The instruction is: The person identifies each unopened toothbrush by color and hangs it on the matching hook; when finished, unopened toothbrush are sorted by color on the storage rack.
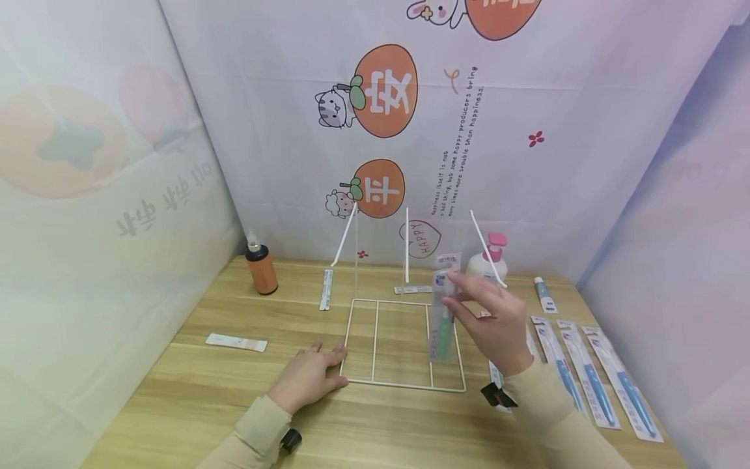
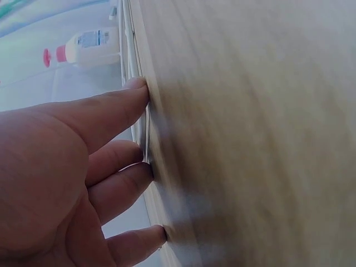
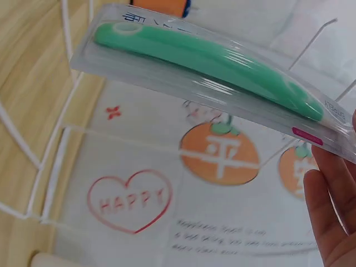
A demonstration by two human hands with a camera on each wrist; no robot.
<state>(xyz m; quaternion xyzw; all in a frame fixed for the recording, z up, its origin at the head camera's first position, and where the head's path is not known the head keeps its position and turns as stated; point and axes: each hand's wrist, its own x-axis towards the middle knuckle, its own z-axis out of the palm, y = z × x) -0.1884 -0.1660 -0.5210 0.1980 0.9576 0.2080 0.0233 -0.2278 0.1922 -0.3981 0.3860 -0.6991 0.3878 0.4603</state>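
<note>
I take the middle of the rack's base as my dial, with twelve pointing away from me. My right hand (image 1: 495,319), between two and three o'clock, pinches a packaged green toothbrush (image 1: 443,337) near its top, between thumb and fingers. The pack hangs upright at about two o'clock, over the right part of the white wire rack (image 1: 375,340), handle end down. A second pack top seems to show just behind it, but I cannot tell whether it is separate.

My left hand (image 1: 310,376), at half past eight, lies with its fingers extended, holding nothing, and touches the side of the base. Three white prongs (image 1: 407,244) stand out from the rack's upper part.

Around three o'clock, three packaged blue toothbrushes (image 1: 597,391) lie side by side on the wooden table (image 1: 193,404). A white bottle with a pink pump (image 1: 485,268) stands at half past one, an orange bottle (image 1: 262,270) at ten, and a small tube (image 1: 545,297) lies between two and three.
</note>
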